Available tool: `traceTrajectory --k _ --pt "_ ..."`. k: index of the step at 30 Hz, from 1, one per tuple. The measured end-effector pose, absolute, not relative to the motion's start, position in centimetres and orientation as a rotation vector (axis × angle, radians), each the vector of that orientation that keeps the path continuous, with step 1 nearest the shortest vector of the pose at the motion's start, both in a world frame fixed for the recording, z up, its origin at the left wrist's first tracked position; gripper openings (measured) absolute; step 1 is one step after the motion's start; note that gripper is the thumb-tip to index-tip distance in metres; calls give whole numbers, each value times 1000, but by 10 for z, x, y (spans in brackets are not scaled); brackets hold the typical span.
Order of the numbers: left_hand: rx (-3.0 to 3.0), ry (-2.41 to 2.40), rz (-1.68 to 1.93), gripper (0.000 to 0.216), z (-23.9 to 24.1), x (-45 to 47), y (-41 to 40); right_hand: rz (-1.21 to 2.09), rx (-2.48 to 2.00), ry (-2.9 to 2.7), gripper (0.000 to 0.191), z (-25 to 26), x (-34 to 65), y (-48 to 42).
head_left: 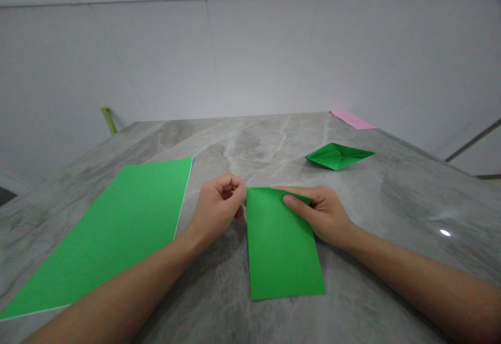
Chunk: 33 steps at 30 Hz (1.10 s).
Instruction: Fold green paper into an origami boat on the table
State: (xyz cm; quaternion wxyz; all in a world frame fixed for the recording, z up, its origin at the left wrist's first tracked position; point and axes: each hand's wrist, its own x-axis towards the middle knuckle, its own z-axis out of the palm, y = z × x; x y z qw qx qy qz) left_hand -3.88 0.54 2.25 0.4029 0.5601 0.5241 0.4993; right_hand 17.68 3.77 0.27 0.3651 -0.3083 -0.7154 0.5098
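Head view shows the small green paper (282, 250) at five o'clock on the counter (235, 145), its eleven o'clock corner pinched by the left hand (218, 202) and its one o'clock side gripped by the right hand (326, 216), so matching edges before pressing should keep it neat.

Green paper (282, 252), seemingly marbled tabletop (258, 148)

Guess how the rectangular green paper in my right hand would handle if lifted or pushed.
The rectangular green paper would probably sag: its top edge curves in your right hand. Thin edges suggest it's light. It might slide easily, since the grey marbled tabletop looks smooth.
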Motion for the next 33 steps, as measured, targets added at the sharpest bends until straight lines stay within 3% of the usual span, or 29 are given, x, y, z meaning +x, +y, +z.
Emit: traceTrajectory --k 6,13,17,18,21,26,33 --pt "1449 1185 1060 32 17 -39 7 1301 -791 -1830 33 6 176 37" --pt "1459 1211 1060 37 13 -39 8 1307 -863 -1799 29 4 174 38" --pt "1680 1297 1007 19 9 -44 11 1254 -988 -1789 31 1 174 42" --pt "1803 1344 988 18 8 -46 12 1210 -1040 -1799 31 0 174 45" --pt "2213 1390 899 47 5 -54 15 974 -1161 -1917 27 -1 177 53" --pt "2523 1087 665 32 7 -61 18 576 -1276 -2136 28 -6 180 63" --pt "2474 1069 521 39 12 -60 15 399 -1353 -2273 16 -10 179 59"
